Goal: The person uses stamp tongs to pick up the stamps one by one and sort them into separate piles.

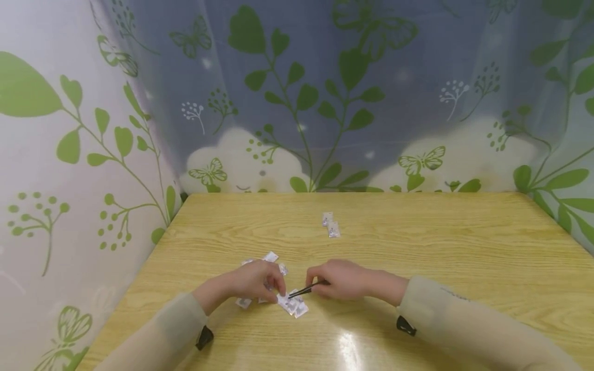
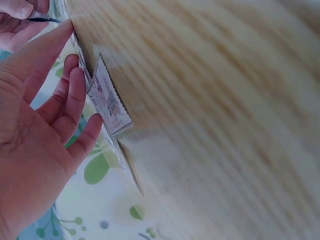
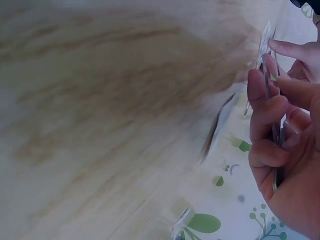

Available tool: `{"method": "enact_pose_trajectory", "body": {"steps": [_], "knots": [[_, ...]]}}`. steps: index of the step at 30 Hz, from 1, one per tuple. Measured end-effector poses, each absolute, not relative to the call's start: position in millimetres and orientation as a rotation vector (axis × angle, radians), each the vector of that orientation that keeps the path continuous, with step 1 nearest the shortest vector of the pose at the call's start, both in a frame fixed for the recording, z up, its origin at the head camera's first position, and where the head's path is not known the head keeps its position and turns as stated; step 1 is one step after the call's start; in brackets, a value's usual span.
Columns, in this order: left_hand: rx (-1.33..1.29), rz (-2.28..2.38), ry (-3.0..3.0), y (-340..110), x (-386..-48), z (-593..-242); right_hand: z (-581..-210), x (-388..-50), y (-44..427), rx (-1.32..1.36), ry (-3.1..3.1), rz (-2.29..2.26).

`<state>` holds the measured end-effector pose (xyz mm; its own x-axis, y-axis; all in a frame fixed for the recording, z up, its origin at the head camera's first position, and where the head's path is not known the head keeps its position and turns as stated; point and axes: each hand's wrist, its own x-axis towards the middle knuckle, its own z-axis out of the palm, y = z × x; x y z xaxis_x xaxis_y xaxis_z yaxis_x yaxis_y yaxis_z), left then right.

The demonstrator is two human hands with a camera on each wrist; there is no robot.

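Observation:
My right hand point(image 1: 341, 279) holds black tweezers point(image 1: 306, 290), pinched between thumb and fingers in the right wrist view. Their tips point left and meet a small white printed packet point(image 1: 286, 304). With thumb and index finger, my left hand point(image 1: 257, 278) pinches that packet's near-left corner; its other fingers point(image 2: 77, 100) are loosely bent. Under and around the left hand lie several similar packets, partly hidden by it, including one packet point(image 1: 270, 256) behind it and one packet point(image 1: 243, 303) in front. Another packet point(image 2: 110, 100) stands out close to the fingers in the left wrist view.
Two more packets point(image 1: 333, 229) lie overlapping farther back on the wooden table point(image 1: 441, 237). A curtain point(image 1: 297, 103) printed with leaves and butterflies hangs behind the table and along its left side.

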<state>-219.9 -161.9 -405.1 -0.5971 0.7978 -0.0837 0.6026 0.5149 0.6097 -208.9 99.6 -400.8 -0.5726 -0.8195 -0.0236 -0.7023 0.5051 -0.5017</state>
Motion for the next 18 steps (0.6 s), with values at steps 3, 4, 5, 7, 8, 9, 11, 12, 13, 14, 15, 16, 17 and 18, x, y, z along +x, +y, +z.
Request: {"method": "enact_pose_trajectory", "body": {"steps": [3,4,5,7,8,9,11,12,13,14,15,16,17,18], "knots": [[1.177,0.755,2.419,-162,-220,-406,-399,-209,97,-1.274,2.502,-0.653],[1.171,0.756,2.421,-162,-220,-407,-398,-209,97,-1.273,2.503,-0.654],[1.167,0.758,2.421,-162,-220,-407,-398,-209,96,-1.271,2.508,-0.649],[1.158,0.767,2.417,-162,-220,-408,-397,-209,95,-1.267,2.517,-0.641],[1.158,0.773,2.415,-162,-220,-408,-397,-209,94,-1.263,2.523,-0.638],[1.157,0.78,2.411,-163,-220,-408,-398,-209,93,-1.263,2.528,-0.635],[1.156,0.785,2.41,-163,-220,-408,-399,-210,92,-1.267,2.539,-0.629],[1.156,0.785,2.411,-163,-220,-408,-400,-211,91,-1.267,2.539,-0.63],[1.161,0.783,2.413,-164,-220,-409,-401,-211,91,-1.269,2.535,-0.634],[1.154,0.78,2.417,-164,-220,-408,-401,-212,90,-1.273,2.527,-0.64],[1.151,0.776,2.422,-164,-220,-408,-401,-212,90,-1.28,2.519,-0.644],[1.155,0.771,2.428,-164,-220,-408,-401,-212,89,-1.283,2.509,-0.648],[1.157,0.77,2.433,-164,-220,-408,-400,-212,89,-1.286,2.501,-0.652],[1.157,0.769,2.438,-164,-220,-408,-400,-213,89,-1.284,2.5,-0.65]]}}
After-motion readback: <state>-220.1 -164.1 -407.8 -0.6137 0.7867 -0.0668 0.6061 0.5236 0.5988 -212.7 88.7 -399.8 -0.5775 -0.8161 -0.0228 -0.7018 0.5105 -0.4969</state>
